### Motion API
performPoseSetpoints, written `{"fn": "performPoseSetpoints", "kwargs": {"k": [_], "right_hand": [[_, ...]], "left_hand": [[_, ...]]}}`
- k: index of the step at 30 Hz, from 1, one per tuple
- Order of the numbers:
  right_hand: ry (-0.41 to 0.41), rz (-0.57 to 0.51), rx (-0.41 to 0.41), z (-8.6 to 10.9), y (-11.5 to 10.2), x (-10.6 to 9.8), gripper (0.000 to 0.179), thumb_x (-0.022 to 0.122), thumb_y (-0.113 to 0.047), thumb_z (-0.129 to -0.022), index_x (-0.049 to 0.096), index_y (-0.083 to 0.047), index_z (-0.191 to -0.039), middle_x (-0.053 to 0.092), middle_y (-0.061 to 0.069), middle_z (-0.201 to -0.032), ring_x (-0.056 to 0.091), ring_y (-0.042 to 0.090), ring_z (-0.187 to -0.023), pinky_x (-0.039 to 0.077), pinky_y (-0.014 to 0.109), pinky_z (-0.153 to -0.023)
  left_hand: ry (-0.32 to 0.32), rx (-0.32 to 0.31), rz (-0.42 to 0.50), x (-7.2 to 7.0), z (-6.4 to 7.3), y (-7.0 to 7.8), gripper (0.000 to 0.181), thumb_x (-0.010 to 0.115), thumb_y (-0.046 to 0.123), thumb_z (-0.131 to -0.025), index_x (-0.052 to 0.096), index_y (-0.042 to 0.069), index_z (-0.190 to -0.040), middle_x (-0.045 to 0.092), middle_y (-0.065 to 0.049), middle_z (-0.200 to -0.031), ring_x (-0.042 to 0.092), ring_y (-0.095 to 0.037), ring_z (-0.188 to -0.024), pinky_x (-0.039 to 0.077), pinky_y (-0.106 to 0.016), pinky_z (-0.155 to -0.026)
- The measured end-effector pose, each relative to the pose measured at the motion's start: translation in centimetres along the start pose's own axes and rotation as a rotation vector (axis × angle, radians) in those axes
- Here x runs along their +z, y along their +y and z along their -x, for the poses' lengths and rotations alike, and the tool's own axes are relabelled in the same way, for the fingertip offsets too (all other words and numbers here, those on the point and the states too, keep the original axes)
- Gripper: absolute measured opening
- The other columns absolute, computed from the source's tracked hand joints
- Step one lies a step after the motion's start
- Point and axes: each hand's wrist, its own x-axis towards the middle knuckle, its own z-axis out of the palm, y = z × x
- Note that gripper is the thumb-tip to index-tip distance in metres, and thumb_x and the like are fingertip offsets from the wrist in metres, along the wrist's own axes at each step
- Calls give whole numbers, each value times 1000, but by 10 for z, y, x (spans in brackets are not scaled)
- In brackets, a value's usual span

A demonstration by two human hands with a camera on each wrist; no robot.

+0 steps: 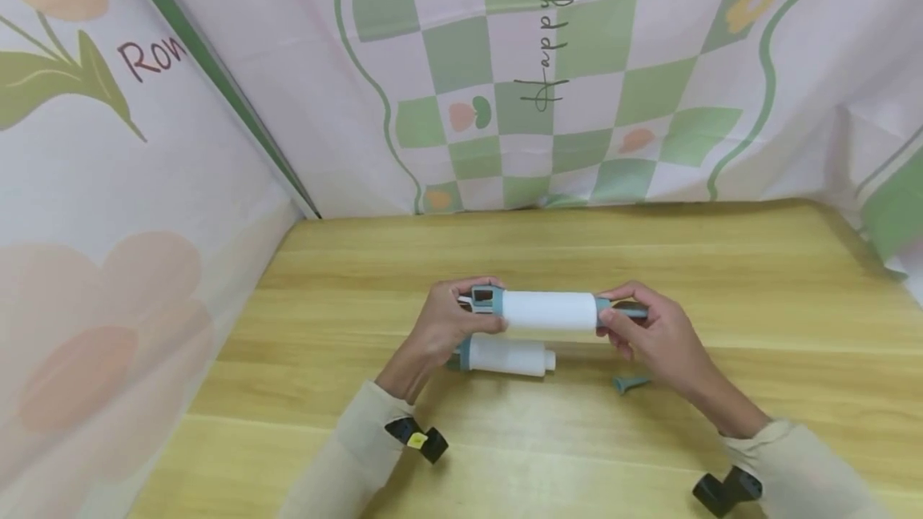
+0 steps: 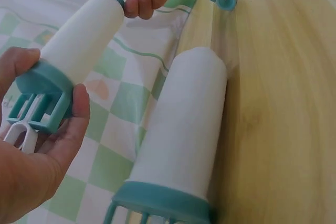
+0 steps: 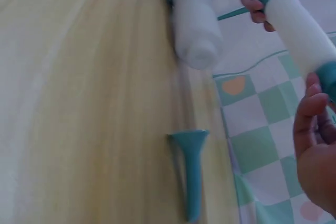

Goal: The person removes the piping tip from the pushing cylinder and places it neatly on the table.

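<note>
Both hands hold a white cylinder (image 1: 550, 311) level above the table, with teal pieces at its two ends. My left hand (image 1: 441, 325) grips the slotted teal end cap (image 2: 47, 90), thumb and fingers on either side; a white loop pokes out of it. At the other end, my right hand (image 1: 658, 333) pinches the narrower teal end piece (image 1: 604, 312) between thumb and fingers. Below lies a second white cylinder (image 1: 508, 356) on its side, with a teal slotted cap and a short white neck. A teal flared piece with a stem (image 3: 192, 169) lies beneath my right hand.
The wooden table (image 1: 288, 391) extends around the hands. A checked cloth (image 1: 522, 102) hangs along its far edge, and a flower-printed cloth (image 1: 108, 287) covers the left side. Small black cameras (image 1: 433, 445) are worn on both wrists.
</note>
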Motion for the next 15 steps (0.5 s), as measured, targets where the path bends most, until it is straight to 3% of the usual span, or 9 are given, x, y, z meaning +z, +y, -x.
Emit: {"fn": "performPoseSetpoints", "kwargs": {"k": [4, 7, 11, 15], "right_hand": [[-66, 96, 9, -3, -6, -10, 19, 65, -5, -97, 63, 0, -115, 70, 15, -85, 65, 25, -67, 55, 32, -59], [-127, 108, 30, -5, -10, -14, 22, 66, -8, -97, 62, 1, -116, 71, 15, -87, 67, 27, -71, 56, 34, -63], [-193, 35, 90, -7, -13, -17, 25, 63, -10, -99, 59, 5, -119, 72, 14, -92, 68, 30, -74, 58, 38, -64], [-205, -31, 70, -7, -14, -16, 20, 61, -6, -100, 59, 7, -115, 70, 18, -90, 66, 27, -70, 57, 37, -60]], "left_hand": [[-8, 14, 12, 0, 1, 0, 43, 82, -8, -73, 73, 4, -113, 67, -12, -104, 62, -20, -86, 56, -30, -71], [-11, 23, 13, 1, 2, 1, 44, 81, -8, -72, 72, 3, -113, 67, -14, -106, 62, -21, -88, 56, -31, -72], [-6, 31, -47, 1, 3, 2, 43, 83, -5, -73, 73, 7, -113, 67, -15, -109, 62, -22, -88, 56, -32, -72], [-1, 38, -64, 2, 3, 3, 43, 83, -5, -72, 74, 7, -112, 67, -12, -109, 62, -22, -90, 56, -34, -73]]}}
